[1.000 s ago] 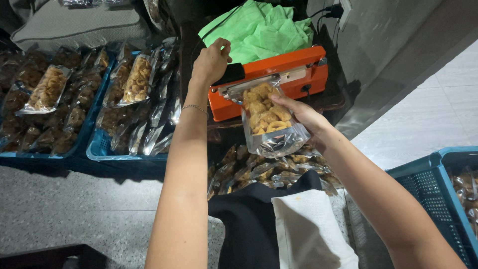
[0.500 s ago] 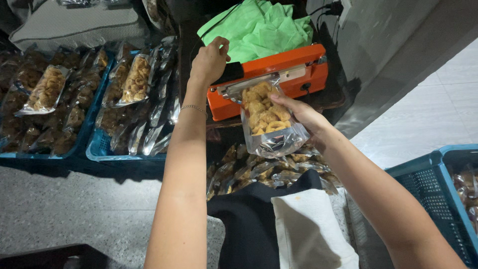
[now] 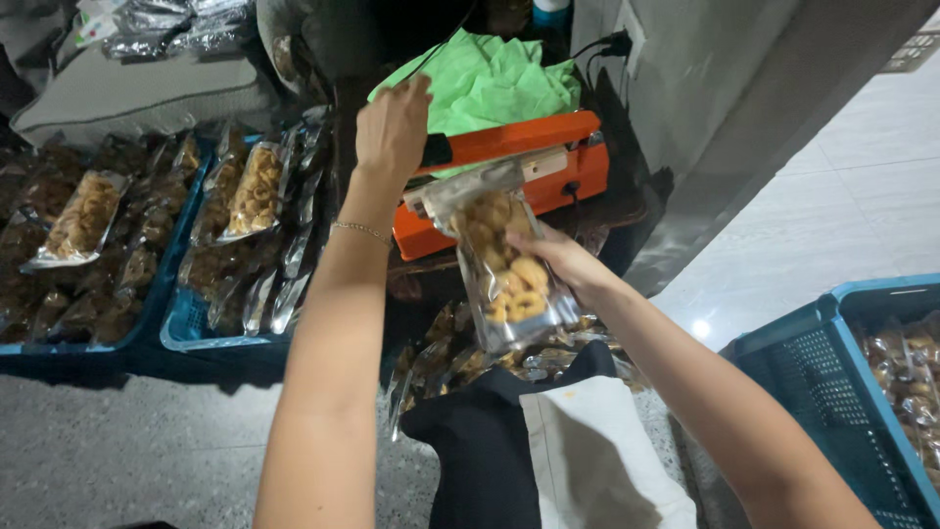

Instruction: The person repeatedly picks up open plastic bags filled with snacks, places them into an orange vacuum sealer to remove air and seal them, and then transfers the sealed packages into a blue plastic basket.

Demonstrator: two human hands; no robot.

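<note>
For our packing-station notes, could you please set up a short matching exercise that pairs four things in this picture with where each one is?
Things:
1. clear snack bag
2. orange heat sealer
3. green cloth
4. white cloth

Places:
A. behind the sealer, crumpled
B. on the person's lap, nearest the camera
C. in the right hand, its top edge at the sealer
D. under the left hand, which rests on its black handle

Pairs: 1-C, 2-D, 3-A, 4-B
</note>
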